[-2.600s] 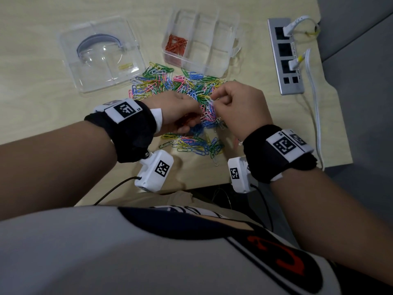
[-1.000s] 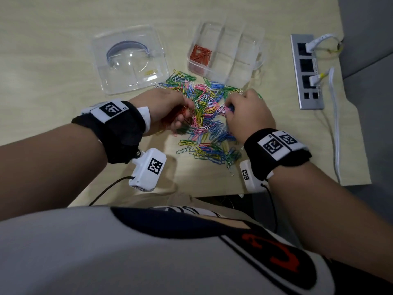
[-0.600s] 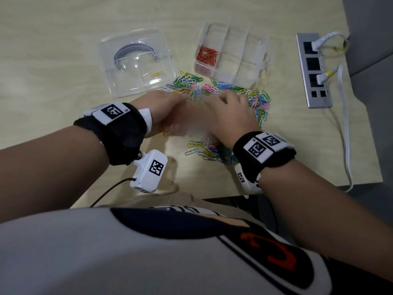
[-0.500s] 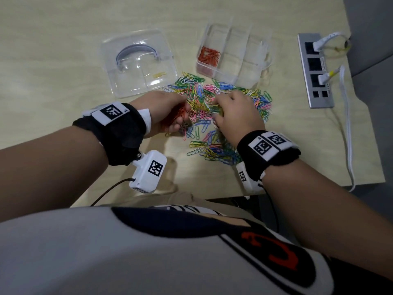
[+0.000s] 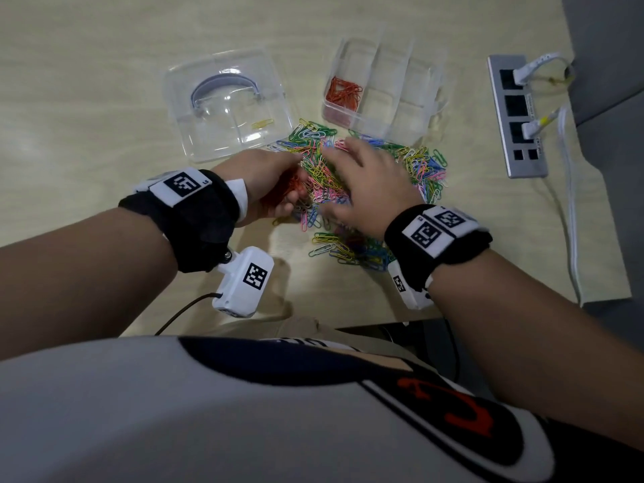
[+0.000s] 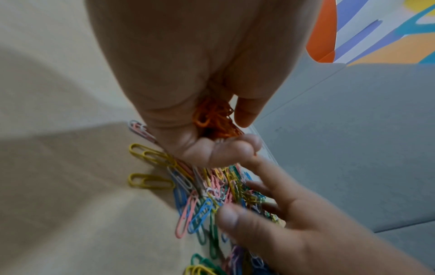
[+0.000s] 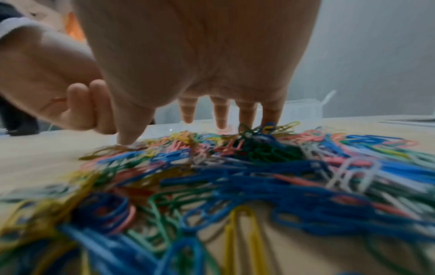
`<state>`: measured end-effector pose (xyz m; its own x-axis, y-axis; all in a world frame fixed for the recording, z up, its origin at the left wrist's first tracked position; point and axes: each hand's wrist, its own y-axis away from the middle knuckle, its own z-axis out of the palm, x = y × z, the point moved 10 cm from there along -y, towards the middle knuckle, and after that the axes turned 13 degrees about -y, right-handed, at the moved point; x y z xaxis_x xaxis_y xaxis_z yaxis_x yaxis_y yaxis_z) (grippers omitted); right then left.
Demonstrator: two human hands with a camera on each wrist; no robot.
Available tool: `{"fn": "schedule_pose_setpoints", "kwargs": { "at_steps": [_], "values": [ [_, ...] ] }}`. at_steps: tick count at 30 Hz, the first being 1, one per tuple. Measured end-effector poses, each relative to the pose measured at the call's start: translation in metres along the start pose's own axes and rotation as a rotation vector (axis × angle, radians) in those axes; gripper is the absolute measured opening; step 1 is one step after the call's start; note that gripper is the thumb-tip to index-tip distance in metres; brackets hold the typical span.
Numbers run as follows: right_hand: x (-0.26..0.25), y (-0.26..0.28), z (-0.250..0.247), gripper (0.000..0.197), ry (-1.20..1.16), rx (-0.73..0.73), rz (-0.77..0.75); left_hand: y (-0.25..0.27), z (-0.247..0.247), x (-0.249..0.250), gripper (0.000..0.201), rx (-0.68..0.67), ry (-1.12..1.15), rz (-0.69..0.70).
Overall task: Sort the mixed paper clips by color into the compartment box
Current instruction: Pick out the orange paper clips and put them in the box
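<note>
A heap of mixed coloured paper clips (image 5: 366,190) lies on the wooden table. My left hand (image 5: 275,183) rests at the heap's left edge, its fingers curled round a bunch of orange clips (image 6: 214,121). Over the middle of the heap my right hand (image 5: 366,183) lies flat, fingers spread, fingertips (image 7: 221,122) touching the clips (image 7: 259,158). Behind the heap stands the clear compartment box (image 5: 404,95), with orange clips (image 5: 343,94) in its near-left compartment.
A clear lid (image 5: 226,102) with one yellow clip on it lies left of the box. A grey power strip (image 5: 515,116) with white cables (image 5: 568,190) runs along the right side. The table's front edge (image 5: 348,318) is just below my wrists.
My right hand has gone from a pinch to flat, spread fingers on the heap. My left hand still holds the orange bunch in the same place.
</note>
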<state>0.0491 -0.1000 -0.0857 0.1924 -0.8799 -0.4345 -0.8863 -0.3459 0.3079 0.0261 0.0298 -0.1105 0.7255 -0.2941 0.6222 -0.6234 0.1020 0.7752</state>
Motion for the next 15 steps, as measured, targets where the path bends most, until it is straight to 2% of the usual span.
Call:
{"fn": "schedule_pose_setpoints", "kwargs": {
  "at_steps": [1,3,5,7,10,13,15],
  "values": [
    [-0.002,0.0,0.009,0.081,0.062,-0.046,0.003,0.0,-0.001,0.0,0.035,0.006,0.002,0.001],
    [-0.006,-0.001,0.011,0.069,0.103,-0.028,-0.011,0.0,-0.005,0.001,0.035,0.017,0.007,0.002],
    [-0.011,0.001,0.003,0.048,0.071,0.048,-0.063,0.0,-0.008,0.001,0.035,0.018,0.018,0.004],
    [-0.011,0.005,-0.001,0.035,0.035,0.059,-0.09,0.0,-0.01,0.001,0.034,0.019,0.025,0.007],
    [-0.002,0.009,-0.014,0.022,-0.078,0.121,-0.029,0.0,-0.013,0.001,0.034,0.026,0.025,0.011],
    [0.013,0.001,-0.034,0.021,-0.122,0.242,0.055,0.0,-0.014,0.0,0.034,0.02,0.028,0.008],
    [0.015,-0.007,-0.034,0.024,-0.079,0.214,0.062,-0.001,-0.013,0.001,0.034,0.016,0.028,0.007]
  ]
}}
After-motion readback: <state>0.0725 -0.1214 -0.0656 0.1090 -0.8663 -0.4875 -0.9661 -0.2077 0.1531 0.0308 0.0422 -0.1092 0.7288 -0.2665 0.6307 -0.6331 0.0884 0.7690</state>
